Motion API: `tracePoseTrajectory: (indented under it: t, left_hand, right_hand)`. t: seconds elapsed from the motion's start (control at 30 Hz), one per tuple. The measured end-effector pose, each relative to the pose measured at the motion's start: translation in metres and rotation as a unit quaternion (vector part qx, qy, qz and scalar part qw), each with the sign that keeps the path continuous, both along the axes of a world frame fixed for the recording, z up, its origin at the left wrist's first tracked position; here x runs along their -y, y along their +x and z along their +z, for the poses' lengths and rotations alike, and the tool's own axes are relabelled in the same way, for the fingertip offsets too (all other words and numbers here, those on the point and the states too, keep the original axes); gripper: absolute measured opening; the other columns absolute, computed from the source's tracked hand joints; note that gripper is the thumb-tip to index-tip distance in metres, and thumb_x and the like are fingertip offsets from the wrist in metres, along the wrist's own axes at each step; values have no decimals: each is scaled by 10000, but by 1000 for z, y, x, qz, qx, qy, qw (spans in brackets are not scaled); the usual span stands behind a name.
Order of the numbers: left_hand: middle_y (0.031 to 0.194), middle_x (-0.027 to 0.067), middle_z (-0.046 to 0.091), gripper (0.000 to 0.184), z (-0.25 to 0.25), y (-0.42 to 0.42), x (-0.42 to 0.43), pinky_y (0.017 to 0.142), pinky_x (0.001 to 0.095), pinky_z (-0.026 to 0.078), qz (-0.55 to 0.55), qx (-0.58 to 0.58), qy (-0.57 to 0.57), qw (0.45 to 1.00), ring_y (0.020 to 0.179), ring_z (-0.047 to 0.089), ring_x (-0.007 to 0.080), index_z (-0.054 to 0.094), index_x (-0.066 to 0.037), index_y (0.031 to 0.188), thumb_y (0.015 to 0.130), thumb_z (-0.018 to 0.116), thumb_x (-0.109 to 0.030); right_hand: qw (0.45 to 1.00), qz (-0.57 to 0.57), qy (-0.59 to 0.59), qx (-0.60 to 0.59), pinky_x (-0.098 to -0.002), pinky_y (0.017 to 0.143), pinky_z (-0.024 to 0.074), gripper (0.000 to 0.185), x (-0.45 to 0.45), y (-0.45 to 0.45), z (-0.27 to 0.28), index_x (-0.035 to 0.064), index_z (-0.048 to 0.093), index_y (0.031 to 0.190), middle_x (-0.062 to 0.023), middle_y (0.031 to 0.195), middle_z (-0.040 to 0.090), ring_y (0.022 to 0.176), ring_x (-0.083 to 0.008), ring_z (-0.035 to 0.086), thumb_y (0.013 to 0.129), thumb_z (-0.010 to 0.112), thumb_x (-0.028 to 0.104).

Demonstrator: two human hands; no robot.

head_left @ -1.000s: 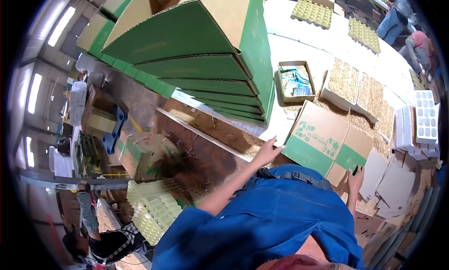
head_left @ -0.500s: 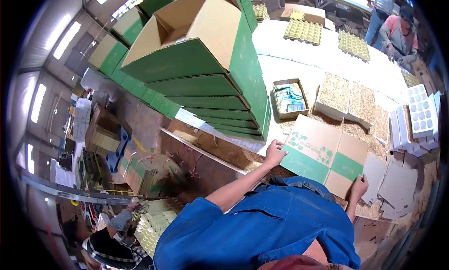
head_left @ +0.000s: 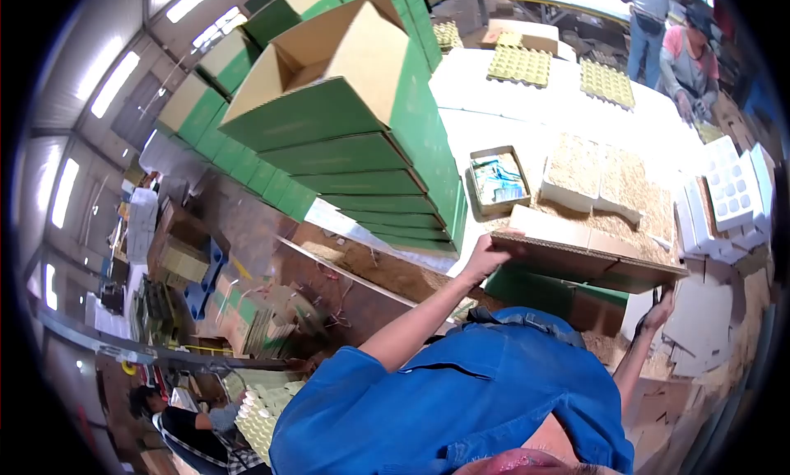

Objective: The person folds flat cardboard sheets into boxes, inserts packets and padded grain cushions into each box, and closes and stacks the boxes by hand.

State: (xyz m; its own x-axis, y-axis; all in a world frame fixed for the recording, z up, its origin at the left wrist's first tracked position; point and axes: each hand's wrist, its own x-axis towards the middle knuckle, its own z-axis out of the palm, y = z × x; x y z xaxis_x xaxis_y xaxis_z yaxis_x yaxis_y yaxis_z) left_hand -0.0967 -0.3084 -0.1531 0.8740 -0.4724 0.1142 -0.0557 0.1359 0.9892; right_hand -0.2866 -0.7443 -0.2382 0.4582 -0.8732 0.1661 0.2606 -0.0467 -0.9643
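A flat brown cardboard carton [head_left: 594,259] with green bands is raised and tilted in front of my body, its long edge toward me. My left hand [head_left: 485,259] is closed on its left end, thumb near the upper corner. At the right end my right hand [head_left: 657,312] is closed on the carton's lower corner. Green and brown cardboard [head_left: 531,289] shows beneath the raised edge; whether it belongs to the same carton I cannot tell.
Tall stacked green cartons [head_left: 346,121] stand to the left. On the white surface are an open box [head_left: 499,181] with blue-and-white items, grain-filled trays [head_left: 605,179] and egg trays [head_left: 518,66]. Grey cardboard sheets [head_left: 699,318] lie at right. Other people work at the far right and lower left.
The carton lay with its printed face toward me; now it is tipped up and its edge faces me. Both hands have risen with it, the right one also moving outward.
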Motion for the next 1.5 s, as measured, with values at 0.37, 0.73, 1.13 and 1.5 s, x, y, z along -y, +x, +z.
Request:
tracePoseTrajectory:
  t: [0.37,0.73,1.13,1.5]
  left_hand:
    - [1087,109,669,427,51,-7,0,919,283,440,-29,-128,-7,991,992,598,154,648,67,1142,946,556,-301]
    - [797,72,683,313,110,10,8,709,255,485,-270,86,346,894,741,579,76,676,-24,1165,940,614,-233]
    - [828,233,668,520,150,20,49,689,377,539,-101,221,378,893,677,678,225,435,-38,1427,929,537,-149]
    - [1452,172,411,796,136,5,70,1028,425,449,-380,238,481,754,1200,557,319,487,-110,1415,822,631,-620]
  right_hand:
    - [999,-10,10,-33,-275,898,441,348,-69,30,112,-13,609,1171,-52,1095,635,993,-127,568,911,691,203]
    - [990,108,89,-8,-284,950,434,379,-62,7,129,-23,562,1222,-66,1128,622,1033,-149,570,894,625,157]
    - [942,269,-83,-181,-305,1064,346,609,-92,25,204,-82,464,1359,-150,1317,546,1207,-228,498,804,527,160]
    - [953,81,-205,-210,-372,987,450,507,-125,77,91,-4,533,1266,-202,1175,627,1109,-306,603,867,695,264]
